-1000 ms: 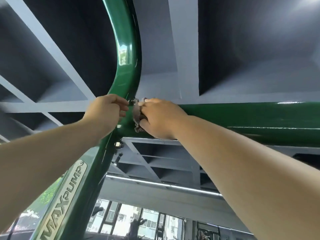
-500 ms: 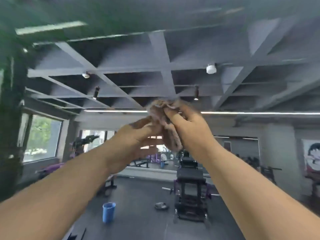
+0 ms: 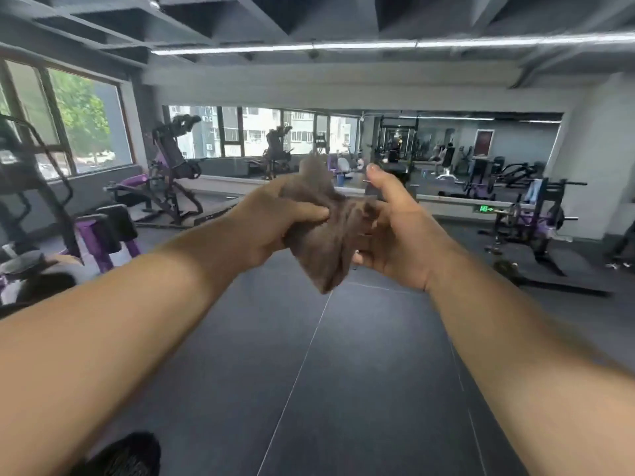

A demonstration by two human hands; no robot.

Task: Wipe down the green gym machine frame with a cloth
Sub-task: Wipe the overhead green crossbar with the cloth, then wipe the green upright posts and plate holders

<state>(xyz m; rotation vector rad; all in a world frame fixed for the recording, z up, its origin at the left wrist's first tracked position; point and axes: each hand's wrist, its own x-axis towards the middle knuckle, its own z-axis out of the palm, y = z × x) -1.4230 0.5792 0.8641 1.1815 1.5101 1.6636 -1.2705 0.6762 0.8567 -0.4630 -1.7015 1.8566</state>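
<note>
Gym floor [image 3: 343,389] dark, purple machines [image 3: 171,173] at 10 o'clock. Brown cloth [image 3: 324,231] dead centre, bunched between hands. Left hand [image 3: 275,225] pinches it, thumb on top; right hand [image 3: 395,231] holds it, fingers loosely curled.

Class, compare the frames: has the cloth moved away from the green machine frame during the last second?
Yes. The cloth, earlier pressed on the green frame's joint, is now held by the left hand and right hand in open air above the floor; the frame is out of view.

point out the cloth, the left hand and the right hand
cloth [image 3: 323,245], head view, bunched middle
left hand [image 3: 271,221], head view, back of the hand
right hand [image 3: 398,235], head view, palm
</note>
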